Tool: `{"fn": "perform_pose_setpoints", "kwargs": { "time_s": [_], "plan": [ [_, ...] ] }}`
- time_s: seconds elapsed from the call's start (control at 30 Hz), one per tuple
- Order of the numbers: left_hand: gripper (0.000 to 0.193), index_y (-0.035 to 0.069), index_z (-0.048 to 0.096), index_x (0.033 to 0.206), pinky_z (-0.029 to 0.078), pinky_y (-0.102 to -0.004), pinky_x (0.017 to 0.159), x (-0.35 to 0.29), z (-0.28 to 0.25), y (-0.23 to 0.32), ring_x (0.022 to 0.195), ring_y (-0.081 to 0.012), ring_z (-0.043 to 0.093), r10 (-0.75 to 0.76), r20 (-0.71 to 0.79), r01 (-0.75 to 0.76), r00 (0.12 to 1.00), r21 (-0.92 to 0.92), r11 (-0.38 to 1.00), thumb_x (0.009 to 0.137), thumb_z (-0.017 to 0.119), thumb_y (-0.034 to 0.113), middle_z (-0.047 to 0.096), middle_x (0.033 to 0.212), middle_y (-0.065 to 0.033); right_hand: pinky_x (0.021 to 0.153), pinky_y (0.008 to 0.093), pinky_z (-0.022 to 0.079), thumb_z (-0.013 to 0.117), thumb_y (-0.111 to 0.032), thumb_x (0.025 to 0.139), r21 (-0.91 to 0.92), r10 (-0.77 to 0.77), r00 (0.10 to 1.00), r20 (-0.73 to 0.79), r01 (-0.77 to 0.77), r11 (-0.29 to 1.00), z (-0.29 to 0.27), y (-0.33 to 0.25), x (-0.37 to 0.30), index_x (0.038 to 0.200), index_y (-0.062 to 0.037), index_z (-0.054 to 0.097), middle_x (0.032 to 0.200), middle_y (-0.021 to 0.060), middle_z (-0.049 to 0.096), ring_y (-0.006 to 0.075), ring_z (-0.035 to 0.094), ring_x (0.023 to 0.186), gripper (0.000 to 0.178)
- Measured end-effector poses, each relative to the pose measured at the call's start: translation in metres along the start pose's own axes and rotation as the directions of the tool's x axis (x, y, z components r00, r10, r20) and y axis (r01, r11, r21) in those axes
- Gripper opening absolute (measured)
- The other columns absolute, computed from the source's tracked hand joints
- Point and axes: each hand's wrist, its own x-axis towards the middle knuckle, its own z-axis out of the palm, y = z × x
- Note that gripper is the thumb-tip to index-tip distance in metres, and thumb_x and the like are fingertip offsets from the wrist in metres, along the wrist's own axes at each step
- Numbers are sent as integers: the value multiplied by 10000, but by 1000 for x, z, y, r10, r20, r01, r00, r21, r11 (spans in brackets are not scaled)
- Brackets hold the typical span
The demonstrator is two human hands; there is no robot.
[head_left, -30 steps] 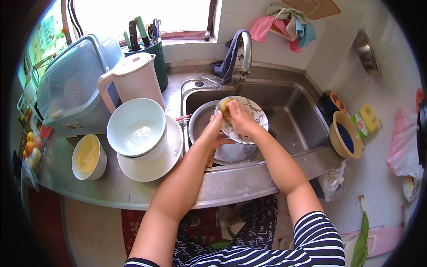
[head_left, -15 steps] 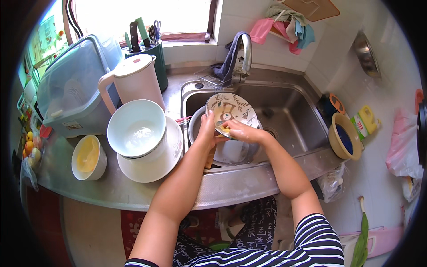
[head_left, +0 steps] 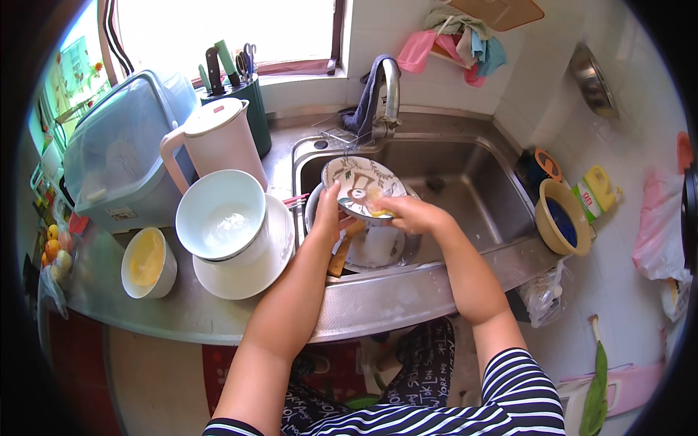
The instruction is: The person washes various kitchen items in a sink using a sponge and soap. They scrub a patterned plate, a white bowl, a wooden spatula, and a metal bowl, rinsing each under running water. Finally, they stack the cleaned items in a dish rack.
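Observation:
A patterned bowl (head_left: 363, 172) with a brown bear and leaf sprigs inside is held tilted over the left part of the sink (head_left: 480, 196). My left hand (head_left: 327, 216) grips its left edge, thumb over the rim. Closed on a yellow sponge (head_left: 379, 211), my right hand (head_left: 416, 215) presses against the bowl's lower right inside. Below the bowl sits a round metal basin (head_left: 311, 209) with a whitish dish (head_left: 374, 245) and a wooden handle (head_left: 340, 258) in it. Most of the basin's contents are hidden by my hands and the bowl.
Stacked white bowls (head_left: 222, 211) stand on a plate (head_left: 280, 254) at the left, beside a small bowl (head_left: 166, 272), a pink kettle (head_left: 225, 138) and a knife block (head_left: 254, 109). Behind rises the faucet (head_left: 391, 94). A tan bowl (head_left: 547, 225) and yellow bottle (head_left: 598, 190) stand right.
The bowl has shifted slightly left and tipped more toward me. My right hand with the sponge has slid to the bowl's right side.

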Motion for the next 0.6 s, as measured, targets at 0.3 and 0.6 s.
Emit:
{"fn": "perform_pose_setpoints", "kwargs": {
  "time_s": [0.3,0.6],
  "plan": [
    [469,-9,390,1342,568,-484,850,-1,6,-12,1089,-358,594,-47,94,56,994,-94,994,901,411,152,538,1251,-226,831,413,502,707,-77,797,-35,-163,977,-139,159,987,3,4,1,1125,-60,611,1022,177,671,359,641,985,343],
    [494,-74,371,1307,564,-540,870,-1,14,-22,1093,-409,590,20,-52,-31,998,-234,972,838,405,77,566,1124,-242,808,360,512,759,-91,784,-27,-221,942,-255,221,975,11,-13,8,1128,-70,660,993,152,690,309,668,897,359]
  ]
}}
